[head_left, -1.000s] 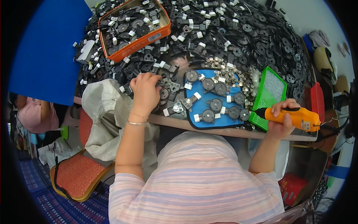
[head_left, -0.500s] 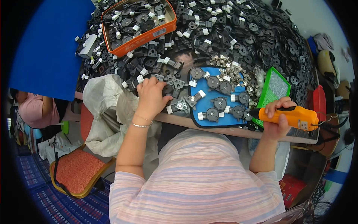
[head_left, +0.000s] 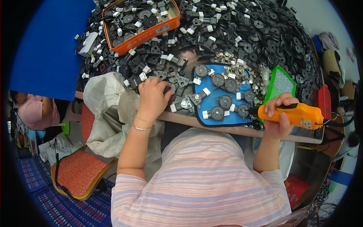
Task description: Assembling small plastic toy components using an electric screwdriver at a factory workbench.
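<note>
My left hand [head_left: 154,99] is at the table's near edge, thumb and fingers closed round a black disc [head_left: 172,87] beside grey-black brackets [head_left: 179,78]. My right hand [head_left: 280,114] is wrapped round an orange electric screwdriver [head_left: 297,115] held nearly level. Its dark tip points left and meets the rightmost near wheel assembly [head_left: 242,110] on a blue mat [head_left: 210,92]. Several more dark round wheel assemblies with white ends lie on that mat. Next to my left hand, at the mat's left edge, sits a bracket with a shiny metal piece [head_left: 185,103].
Small metal caps [head_left: 238,70] are heaped at the mat's far edge. A green tray [head_left: 281,85] of tiny silvery pieces stands right of them. Black parts [head_left: 261,34] pile up behind, with an orange tin [head_left: 145,43] at far left. A pale sack [head_left: 109,109] hangs at the left.
The screwdriver has shifted a little left, bringing its tip up to the wheel assembly. My left hand stays in nearly the same place, with more of the black disc showing.
</note>
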The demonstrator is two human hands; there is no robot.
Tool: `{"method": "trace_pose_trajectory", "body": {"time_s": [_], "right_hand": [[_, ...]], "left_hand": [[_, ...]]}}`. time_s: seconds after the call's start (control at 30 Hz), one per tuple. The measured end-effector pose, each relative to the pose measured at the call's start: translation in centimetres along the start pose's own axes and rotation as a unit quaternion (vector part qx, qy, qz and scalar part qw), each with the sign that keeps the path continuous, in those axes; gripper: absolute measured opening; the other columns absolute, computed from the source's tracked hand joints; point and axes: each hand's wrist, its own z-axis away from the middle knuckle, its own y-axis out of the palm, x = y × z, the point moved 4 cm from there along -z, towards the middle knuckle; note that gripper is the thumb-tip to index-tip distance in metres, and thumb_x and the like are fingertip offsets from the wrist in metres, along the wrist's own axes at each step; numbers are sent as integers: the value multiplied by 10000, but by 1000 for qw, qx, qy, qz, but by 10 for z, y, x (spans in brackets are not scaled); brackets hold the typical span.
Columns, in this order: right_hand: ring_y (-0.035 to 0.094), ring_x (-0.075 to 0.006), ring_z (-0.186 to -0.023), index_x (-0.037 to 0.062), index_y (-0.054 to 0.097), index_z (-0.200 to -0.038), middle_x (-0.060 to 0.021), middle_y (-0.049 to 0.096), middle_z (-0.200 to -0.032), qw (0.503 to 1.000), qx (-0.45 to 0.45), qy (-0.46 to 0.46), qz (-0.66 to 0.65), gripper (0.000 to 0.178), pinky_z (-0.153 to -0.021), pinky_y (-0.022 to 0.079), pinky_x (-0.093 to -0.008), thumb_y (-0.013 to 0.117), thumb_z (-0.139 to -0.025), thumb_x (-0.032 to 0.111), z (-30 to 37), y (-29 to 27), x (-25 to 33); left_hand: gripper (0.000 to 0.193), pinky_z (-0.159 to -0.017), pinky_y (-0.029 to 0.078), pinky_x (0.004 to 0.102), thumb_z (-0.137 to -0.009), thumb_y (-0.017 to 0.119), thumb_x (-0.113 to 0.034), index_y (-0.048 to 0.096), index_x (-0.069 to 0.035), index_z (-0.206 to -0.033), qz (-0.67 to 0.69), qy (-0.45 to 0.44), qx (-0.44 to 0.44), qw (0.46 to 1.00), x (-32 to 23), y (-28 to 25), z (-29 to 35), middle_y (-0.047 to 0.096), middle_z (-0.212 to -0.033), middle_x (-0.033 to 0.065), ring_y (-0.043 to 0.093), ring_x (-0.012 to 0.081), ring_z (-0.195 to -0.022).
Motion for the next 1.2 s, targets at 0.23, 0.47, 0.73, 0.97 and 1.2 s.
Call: {"method": "trace_pose_trajectory", "body": {"time_s": [0.23, 0.47, 0.73, 0.97, 1.2], "right_hand": [[488, -168, -606, 21, 440, -1008, -107, 414, -914, 1000, 14, 8, -7, 292, -611, 417, -304, 569, -779, 148, 1, 10, -7], [489, -164, -606, 23, 443, -1010, -105, 415, -918, 1000, 22, 8, -13, 287, -611, 415, -304, 567, -780, 141, 2, 11, -4], [490, -165, -604, 25, 444, -1013, -104, 418, -921, 999, 27, 12, -16, 281, -611, 413, -305, 558, -782, 137, 1, 17, -10], [491, -164, -596, 26, 446, -1012, -102, 420, -917, 999, 31, 15, -23, 283, -606, 412, -305, 559, -779, 140, 1, 19, -10], [504, -172, -570, 18, 457, -977, -116, 438, -901, 998, 20, 19, -62, 316, -548, 433, -281, 641, -743, 125, -7, 31, -14]], "left_hand": [[103, -688, 371, 346, -662, 672, -142, 626, -82, -733, -53, 76, -16, 996, -4, 13, 2, 527, -766, 42, 499, 228, -763], [130, -610, 467, 342, -675, 625, -24, 591, -30, -800, 29, 79, -78, 993, 4, -2, 11, 556, -843, 84, 564, 266, -693], [186, -651, 497, 303, -650, 629, -4, 584, -29, -829, 195, 157, 20, 968, -18, -9, 33, 579, -982, 90, 597, 244, -793], [231, -731, 467, 333, -631, 624, -20, 578, -30, -857, 150, 210, 43, 965, -19, -1, 31, 579, -996, 95, 575, 258, -853], [420, -811, 352, 347, -597, 677, -177, 580, -42, -983, 159, 124, 11, 979, -29, -5, 27, 566, -970, 86, 516, 245, -905]]}}
